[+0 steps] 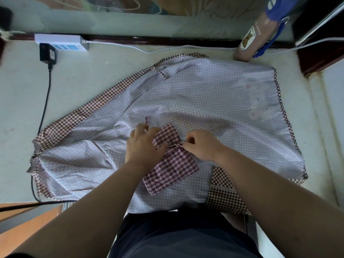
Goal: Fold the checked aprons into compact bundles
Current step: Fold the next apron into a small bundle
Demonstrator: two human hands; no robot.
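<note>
A large checked apron point(195, 94) lies spread inside-out on the pale surface, its dark red checked border showing along the left and right edges. On top of it, near the front, sits a small folded bundle of dark red checked cloth point(172, 164), cinched in the middle by a thin tie. My left hand point(143, 146) grips the bundle's left side, and a tie end sticks up just above its fingers. My right hand point(201, 144) pinches the tie at the bundle's right side.
A white power strip point(61, 41) with a black adapter point(47, 54) and cable lies at the back left. A brown bottle with a bear label and blue strap point(255, 38) stands at the back right. A dark wooden edge point(316, 58) borders the right.
</note>
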